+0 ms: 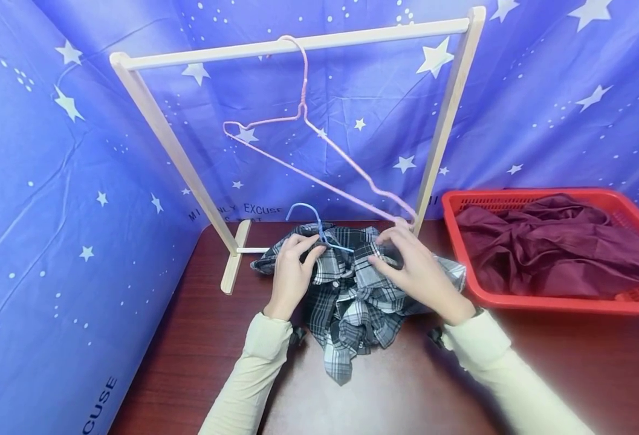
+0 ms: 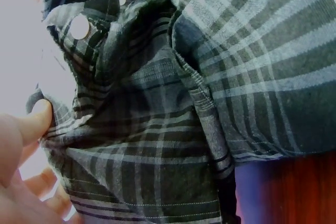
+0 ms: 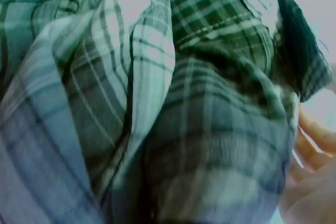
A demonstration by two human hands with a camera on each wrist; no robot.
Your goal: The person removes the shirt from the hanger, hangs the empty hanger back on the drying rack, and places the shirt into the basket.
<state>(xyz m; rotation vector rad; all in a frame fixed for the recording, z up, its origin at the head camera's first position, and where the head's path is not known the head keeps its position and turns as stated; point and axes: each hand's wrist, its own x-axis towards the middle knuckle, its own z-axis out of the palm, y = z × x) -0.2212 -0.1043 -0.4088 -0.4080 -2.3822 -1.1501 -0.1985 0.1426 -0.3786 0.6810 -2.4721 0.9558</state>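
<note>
Shirt [image 1: 332,296] in grey, black and white plaid, softly woven, rumpled into a loose heap on the tabletop [image 1: 352,393], just in front of the clothes rack [image 1: 363,41]; folds deep and uneven, with stitched hems and a round, pale button [image 2: 80,27] in the left wrist view. At the collar, a thin blue hanger [image 1: 341,247] with a smooth curved hook pointing up and one slim arm slanting across the cloth; otherwise mostly hidden by fabric and fingers.

Left hand [image 1: 292,275] nearly closed, pinching the plaid cloth between thumb and bent fingers, right beside the hanger's neck; impossible to tell whether also gripping the wire. Right hand [image 1: 419,272] wider, with fingers curved and thumb slightly apart from the fingertips, holding the cloth on the other side of the collar.

Above, a pink hanger [image 1: 303,99], twisted at the neck and notched at the shoulders, hooked over the round bar of the rack, with pale, squared wooden posts at either end. To the right, a red plastic basket [image 1: 558,302] with slotted sides, and inside it a maroon cloth [image 1: 558,254], faintly shiny and heavily creased. Underneath everything, glossy reddish-brown wood grain; behind, a blue fabric backdrop [image 1: 542,133] printed with white stars.
</note>
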